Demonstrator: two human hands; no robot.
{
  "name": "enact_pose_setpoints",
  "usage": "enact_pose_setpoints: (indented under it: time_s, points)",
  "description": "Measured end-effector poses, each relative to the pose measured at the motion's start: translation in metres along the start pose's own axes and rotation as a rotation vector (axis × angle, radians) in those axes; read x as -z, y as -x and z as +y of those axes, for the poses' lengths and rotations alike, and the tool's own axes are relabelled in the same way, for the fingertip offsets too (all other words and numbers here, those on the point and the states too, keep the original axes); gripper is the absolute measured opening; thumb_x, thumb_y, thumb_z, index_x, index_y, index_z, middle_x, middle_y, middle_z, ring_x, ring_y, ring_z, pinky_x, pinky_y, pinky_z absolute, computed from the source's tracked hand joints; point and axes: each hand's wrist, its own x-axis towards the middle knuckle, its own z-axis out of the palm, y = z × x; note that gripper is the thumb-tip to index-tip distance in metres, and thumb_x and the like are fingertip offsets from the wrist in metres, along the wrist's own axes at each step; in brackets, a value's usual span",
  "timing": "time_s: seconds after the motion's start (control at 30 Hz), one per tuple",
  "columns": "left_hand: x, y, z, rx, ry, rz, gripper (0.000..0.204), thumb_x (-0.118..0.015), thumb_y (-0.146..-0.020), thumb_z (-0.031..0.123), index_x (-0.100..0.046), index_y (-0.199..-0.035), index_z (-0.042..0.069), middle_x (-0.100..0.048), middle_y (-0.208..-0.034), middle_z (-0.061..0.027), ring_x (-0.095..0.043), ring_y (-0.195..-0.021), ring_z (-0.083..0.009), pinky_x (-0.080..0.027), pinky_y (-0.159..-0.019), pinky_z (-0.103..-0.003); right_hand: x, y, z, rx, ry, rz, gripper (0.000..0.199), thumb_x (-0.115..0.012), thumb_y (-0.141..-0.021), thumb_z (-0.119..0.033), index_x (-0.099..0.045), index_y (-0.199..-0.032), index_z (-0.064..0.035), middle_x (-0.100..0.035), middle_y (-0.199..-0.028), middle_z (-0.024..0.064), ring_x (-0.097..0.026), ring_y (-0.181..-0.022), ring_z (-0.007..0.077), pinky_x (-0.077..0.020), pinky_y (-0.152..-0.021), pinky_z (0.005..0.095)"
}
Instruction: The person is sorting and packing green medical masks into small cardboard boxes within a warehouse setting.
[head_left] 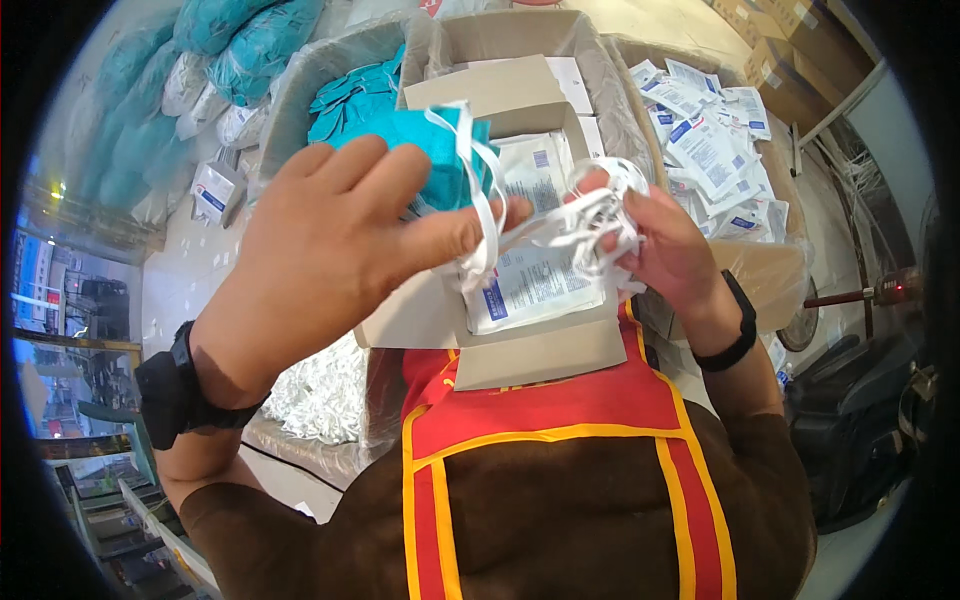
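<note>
My left hand (pixel 330 230) is closed, knuckles up, at the teal face masks (pixel 425 140), whose white bands loop over its thumb and forefinger. How its fingertips grip the masks is partly hidden behind the hand. A tangled bundle of white elastic straps (pixel 605 215) is pinched in my right hand (pixel 675 235), and some strands stretch across toward the left thumb. Below both hands, an open cardboard box (pixel 545 357) rests near my lap, with flat white printed packets (pixel 545 285) inside.
Behind the box stand plastic-lined cartons: teal pieces (pixel 350 95) at left, white packets (pixel 715 150) at right. White straps (pixel 320 395) are heaped in a carton below my left forearm. Teal-filled bags (pixel 250 50) lie far left; brown cartons (pixel 790 75) are stacked far right.
</note>
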Motion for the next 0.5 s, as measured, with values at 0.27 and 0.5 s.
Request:
enact_pose_setpoints:
  time_s: [0.27,0.5]
  points:
    - [0.007,0.009,0.025,-0.288,0.176,-0.370,0.043,-0.055,-0.082,0.016,-0.059,-0.119,0.036,-0.044,-0.083,0.0002,-0.050,-0.080,-0.0165,-0.039,-0.064,-0.031,0.005,-0.029,0.016,-0.034,-0.131,-0.080,0.028,-0.050,-0.099,-0.026,-0.060,-0.112,-0.0024,-0.067,-0.099,0.0098,-0.056,-0.063,0.0040,-0.0362,-0.043,0.0128]
    - [0.012,-0.002,-0.003,-0.003,0.021,-0.299,0.053,-0.060,-0.084,0.011,-0.051,-0.133,0.025,-0.046,-0.083,-0.0041,-0.053,-0.079,-0.0214,-0.043,-0.066,-0.035,-0.025,-0.034,0.013,-0.039,0.012,0.048,0.032,-0.059,-0.094,-0.028,-0.063,-0.113,-0.0020,-0.065,-0.094,0.0043,-0.053,-0.059,0.0025,-0.0372,-0.043,0.0132]
